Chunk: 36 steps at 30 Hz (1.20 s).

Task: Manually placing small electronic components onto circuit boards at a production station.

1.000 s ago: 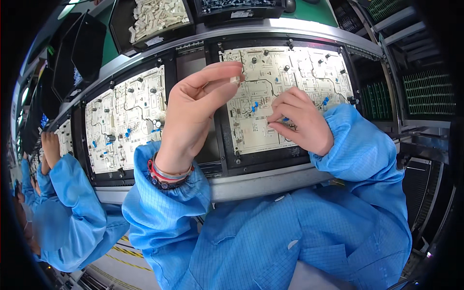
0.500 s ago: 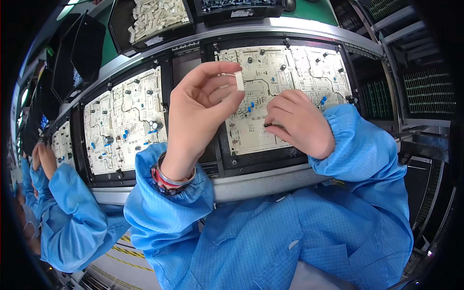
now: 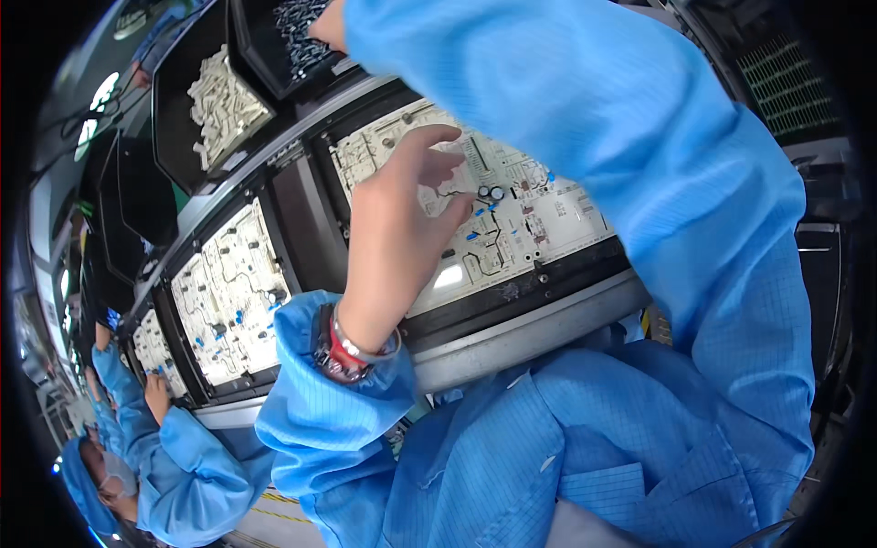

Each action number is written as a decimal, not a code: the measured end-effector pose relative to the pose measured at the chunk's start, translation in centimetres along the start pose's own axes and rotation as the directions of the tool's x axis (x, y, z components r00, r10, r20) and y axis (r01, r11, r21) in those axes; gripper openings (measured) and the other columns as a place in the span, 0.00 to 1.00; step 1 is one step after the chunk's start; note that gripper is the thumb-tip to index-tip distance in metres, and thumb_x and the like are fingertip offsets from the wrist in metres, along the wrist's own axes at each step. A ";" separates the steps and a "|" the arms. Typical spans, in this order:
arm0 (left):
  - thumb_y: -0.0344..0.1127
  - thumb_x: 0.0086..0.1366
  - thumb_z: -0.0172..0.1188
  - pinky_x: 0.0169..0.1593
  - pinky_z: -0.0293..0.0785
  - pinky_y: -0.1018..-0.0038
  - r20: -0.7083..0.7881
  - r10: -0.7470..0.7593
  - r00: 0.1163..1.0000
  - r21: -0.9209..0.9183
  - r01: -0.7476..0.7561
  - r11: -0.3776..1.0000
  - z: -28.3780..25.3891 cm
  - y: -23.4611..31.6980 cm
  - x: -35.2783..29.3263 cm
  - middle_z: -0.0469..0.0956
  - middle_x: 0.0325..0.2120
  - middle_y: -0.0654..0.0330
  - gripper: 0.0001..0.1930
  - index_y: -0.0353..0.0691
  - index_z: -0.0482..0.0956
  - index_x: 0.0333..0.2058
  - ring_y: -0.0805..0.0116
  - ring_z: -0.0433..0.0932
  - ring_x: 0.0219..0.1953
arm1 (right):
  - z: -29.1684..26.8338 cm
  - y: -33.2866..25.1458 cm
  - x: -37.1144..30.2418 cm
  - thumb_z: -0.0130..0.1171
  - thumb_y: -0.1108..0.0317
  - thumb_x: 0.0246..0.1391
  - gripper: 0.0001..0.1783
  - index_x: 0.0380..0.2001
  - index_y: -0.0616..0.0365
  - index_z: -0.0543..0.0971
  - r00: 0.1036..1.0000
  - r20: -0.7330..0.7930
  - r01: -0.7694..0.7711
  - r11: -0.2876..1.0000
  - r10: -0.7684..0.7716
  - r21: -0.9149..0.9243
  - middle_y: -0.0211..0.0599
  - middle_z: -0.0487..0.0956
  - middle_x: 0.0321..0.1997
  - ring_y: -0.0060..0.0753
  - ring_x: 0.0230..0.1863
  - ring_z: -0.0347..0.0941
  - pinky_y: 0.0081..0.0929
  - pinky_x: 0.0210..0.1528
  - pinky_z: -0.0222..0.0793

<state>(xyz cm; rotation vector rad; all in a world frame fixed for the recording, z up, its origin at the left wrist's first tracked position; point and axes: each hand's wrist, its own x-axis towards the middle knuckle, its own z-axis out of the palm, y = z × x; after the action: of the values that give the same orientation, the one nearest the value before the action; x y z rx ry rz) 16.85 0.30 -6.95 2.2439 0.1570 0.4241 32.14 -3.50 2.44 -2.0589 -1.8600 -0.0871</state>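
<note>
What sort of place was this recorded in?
Probably an electronics assembly line: circuit boards sit in a row of black frames, black bins hold loose small parts beyond them, and a co-worker dressed in blue is further left.

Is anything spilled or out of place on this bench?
Nothing stands out. The white parts are jumbled but lie inside their bin. The board below the left hand sits in its black frame. Bent-looking edges probably come from the fisheye lens. Fine damage would be too small to see.
</note>
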 end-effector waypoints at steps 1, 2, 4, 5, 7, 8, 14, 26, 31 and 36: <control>0.22 0.46 0.64 0.40 0.75 0.68 0.033 -0.007 0.999 0.009 0.006 1.000 0.5 -0.3 0.5 0.80 0.32 0.52 0.24 0.38 0.69 0.44 0.58 0.80 0.37 | -0.1 0.1 0.0 0.48 0.68 0.56 0.13 0.41 0.66 0.73 1.000 0.000 -0.012 1.000 0.012 -0.015 0.46 0.76 0.34 0.37 0.35 0.73 0.31 0.38 0.70; 0.22 0.46 0.64 0.40 0.75 0.68 0.045 -0.006 0.999 0.016 0.006 1.000 0.8 -0.7 0.9 0.80 0.32 0.52 0.24 0.38 0.69 0.44 0.58 0.80 0.37 | -0.3 0.0 0.1 0.48 0.68 0.56 0.13 0.41 0.66 0.73 1.000 0.001 -0.019 0.999 0.019 -0.026 0.46 0.76 0.35 0.37 0.36 0.73 0.31 0.39 0.71; 0.22 0.46 0.64 0.40 0.76 0.67 0.066 -0.010 0.998 0.080 0.004 0.997 1.3 -1.2 1.5 0.80 0.32 0.51 0.24 0.37 0.69 0.44 0.56 0.80 0.37 | -0.7 0.2 0.1 0.49 0.68 0.56 0.13 0.41 0.66 0.74 0.999 0.002 -0.032 0.998 0.032 -0.048 0.45 0.76 0.35 0.37 0.36 0.73 0.30 0.39 0.71; 0.21 0.47 0.63 0.40 0.76 0.66 0.090 -0.015 0.996 0.052 0.011 0.999 1.4 -1.3 1.9 0.79 0.32 0.49 0.23 0.35 0.68 0.43 0.53 0.79 0.38 | -0.8 0.4 0.0 0.49 0.68 0.56 0.13 0.40 0.66 0.74 0.999 0.006 -0.042 0.997 0.042 -0.062 0.45 0.76 0.35 0.37 0.37 0.73 0.30 0.39 0.71; 0.21 0.47 0.62 0.39 0.76 0.65 0.109 -0.022 0.994 0.072 0.014 0.997 1.7 -1.7 2.0 0.79 0.32 0.48 0.23 0.35 0.68 0.43 0.53 0.79 0.37 | -1.2 0.8 -0.3 0.50 0.68 0.55 0.13 0.40 0.66 0.74 0.998 0.013 -0.058 0.994 0.060 -0.091 0.45 0.76 0.36 0.37 0.37 0.73 0.29 0.40 0.71; 0.21 0.47 0.62 0.39 0.75 0.65 0.116 -0.028 0.993 0.085 0.018 0.996 2.0 -1.7 2.1 0.79 0.32 0.47 0.23 0.34 0.68 0.44 0.52 0.79 0.37 | -1.4 1.0 -0.9 0.50 0.68 0.55 0.13 0.40 0.66 0.74 0.997 0.019 -0.069 0.992 0.071 -0.108 0.45 0.77 0.36 0.37 0.38 0.73 0.29 0.40 0.71; 0.21 0.46 0.63 0.36 0.74 0.64 0.132 0.015 0.991 0.200 -0.041 0.979 2.4 -1.3 2.3 0.78 0.31 0.46 0.25 0.33 0.68 0.46 0.49 0.78 0.34 | -2.3 1.7 -0.9 0.52 0.67 0.54 0.13 0.39 0.66 0.76 0.995 0.042 -0.083 0.977 0.093 -0.195 0.45 0.77 0.38 0.36 0.40 0.74 0.28 0.41 0.72; 0.20 0.46 0.60 0.36 0.71 0.61 0.239 0.033 0.971 0.335 -0.114 0.935 2.3 -1.0 3.1 0.75 0.27 0.47 0.25 0.34 0.68 0.46 0.48 0.76 0.33 | -3.1 4.1 -0.7 0.55 0.67 0.52 0.14 0.37 0.66 0.78 0.987 0.117 -0.058 0.916 0.114 -0.396 0.44 0.78 0.41 0.35 0.44 0.75 0.25 0.43 0.73; 0.18 0.46 0.54 0.39 0.69 0.60 0.193 0.122 0.974 0.419 -0.194 0.887 2.0 -1.2 2.9 0.72 0.28 0.47 0.19 0.33 0.68 0.41 0.48 0.72 0.36 | -3.0 7.2 -2.4 0.47 0.70 0.52 0.11 0.22 0.65 0.74 0.911 -0.411 -0.004 0.997 0.036 0.078 0.43 0.77 0.25 0.37 0.28 0.73 0.31 0.34 0.68; 0.16 0.45 0.50 0.40 0.70 0.61 0.303 0.125 0.945 0.361 -0.236 0.902 2.3 -1.0 2.7 0.72 0.27 0.48 0.17 0.32 0.69 0.37 0.49 0.72 0.35 | -4.7 7.6 -10.8 0.55 0.69 0.54 0.09 0.33 0.62 0.80 0.948 -0.313 -0.006 0.984 0.063 0.181 0.36 0.79 0.28 0.25 0.27 0.73 0.24 0.29 0.70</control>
<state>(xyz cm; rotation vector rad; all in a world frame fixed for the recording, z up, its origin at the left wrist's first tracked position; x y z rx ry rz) 20.20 -0.04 -8.47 2.7026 -0.1284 0.1833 39.05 -15.64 2.01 -1.8318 -1.5750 -0.2223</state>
